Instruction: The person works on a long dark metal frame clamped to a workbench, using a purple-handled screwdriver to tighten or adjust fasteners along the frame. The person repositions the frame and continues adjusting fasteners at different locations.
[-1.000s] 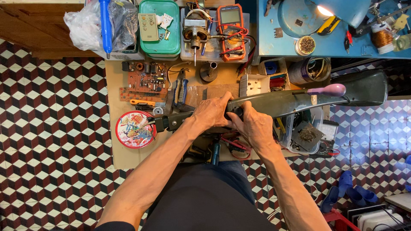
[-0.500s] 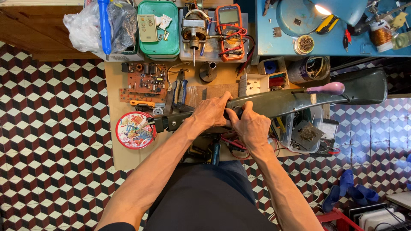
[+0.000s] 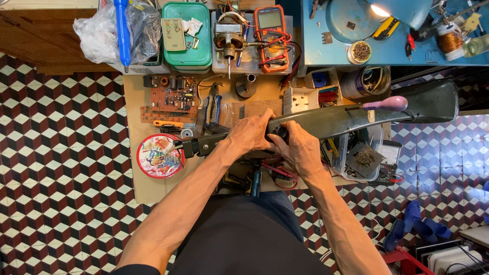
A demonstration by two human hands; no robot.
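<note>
Dark grey fan blade [image 3: 356, 114], long and curved, lying across the centre of the frame from a black hub end [image 3: 196, 147] at centre left to a broad tip at the upper right edge, above a small wooden workboard [image 3: 153, 188]. Left hand [image 3: 249, 135]: laid over the blade's narrow middle, fingers curled round it in a closed grasp. Right hand [image 3: 300, 150]: just beside the left, touching it, fingers wrapped over the same stretch of blade near a dark knob [image 3: 280, 133]. Pink-handled tool [image 3: 384, 104]: resting on the blade, right of centre. Round red tin lid [image 3: 160, 156]: left edge of the board, just beside the hub end. Brown circuit board [image 3: 170, 99]: upper left of the board. Blue-handled pliers [image 3: 214, 109]: beside the circuit board, above the left hand. Green lidded box [image 3: 187, 35] with a pale remote control [image 3: 173, 34] on it: top of frame. Electric motor [image 3: 229, 40] and orange multimeter [image 3: 271, 35]: top centre, side by side. Clear plastic bag [image 3: 97, 30]: upper left. Blue table [image 3: 392, 48] with lit lamp [image 3: 402, 10]: upper right. Chequered tile floor [image 3: 61, 178]: left and right.
</note>
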